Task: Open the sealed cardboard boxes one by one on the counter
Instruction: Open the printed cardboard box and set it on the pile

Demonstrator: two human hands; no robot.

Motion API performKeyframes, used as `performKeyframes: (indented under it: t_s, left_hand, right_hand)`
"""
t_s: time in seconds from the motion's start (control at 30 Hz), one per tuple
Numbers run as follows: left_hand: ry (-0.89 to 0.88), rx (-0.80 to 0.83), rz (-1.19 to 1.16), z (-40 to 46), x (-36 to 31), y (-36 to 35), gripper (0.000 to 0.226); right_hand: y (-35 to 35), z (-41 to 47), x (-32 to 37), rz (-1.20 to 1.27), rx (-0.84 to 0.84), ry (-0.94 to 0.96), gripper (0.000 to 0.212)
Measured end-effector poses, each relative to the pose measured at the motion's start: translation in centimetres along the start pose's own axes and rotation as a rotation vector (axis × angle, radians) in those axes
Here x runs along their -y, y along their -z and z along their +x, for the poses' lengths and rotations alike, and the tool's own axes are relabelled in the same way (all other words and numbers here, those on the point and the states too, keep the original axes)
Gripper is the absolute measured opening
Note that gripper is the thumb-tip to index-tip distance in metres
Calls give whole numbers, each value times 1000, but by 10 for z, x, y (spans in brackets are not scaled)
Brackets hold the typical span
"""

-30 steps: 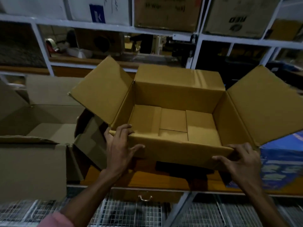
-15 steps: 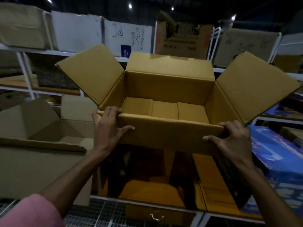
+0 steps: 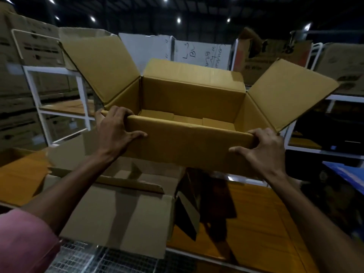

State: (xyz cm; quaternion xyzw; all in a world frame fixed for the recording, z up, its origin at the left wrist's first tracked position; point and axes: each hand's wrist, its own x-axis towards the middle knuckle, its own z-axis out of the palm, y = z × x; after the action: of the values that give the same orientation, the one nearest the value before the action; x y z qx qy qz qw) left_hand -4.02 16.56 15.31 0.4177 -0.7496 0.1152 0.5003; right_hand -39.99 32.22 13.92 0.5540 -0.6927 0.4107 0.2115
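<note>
Shelving [image 3: 59,91] is seen at twelve o'clock; an opened box [image 3: 187,146] is gripped by left hand [image 3: 116,133] and right hand [image 3: 266,148], likely to be set aside next.

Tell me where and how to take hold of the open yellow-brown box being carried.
Probably grip the open box at the two ends of its near wall, from the carrier's side, as the left hand and right hand do: fingers over the rim, thumbs outside. The side flaps splay outward, leaving that folded edge free.

Open box [image 3: 189,146], gripped by left hand [image 3: 116,131] and right hand [image 3: 264,150], now lifted higher off the counter [image 3: 246,213].
</note>
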Motion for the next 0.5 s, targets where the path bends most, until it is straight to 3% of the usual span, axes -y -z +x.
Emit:
performKeyframes:
  t_s: [0.3,0.5]
  left_hand:
    - [6,87,-17,20,186,40,62]
    - [67,189,-65,15,253,23,60]
  right_hand:
    - [-111,3,153,-25,63,-22,67]
    - [-156,-2,186,-70,180,-107,69]
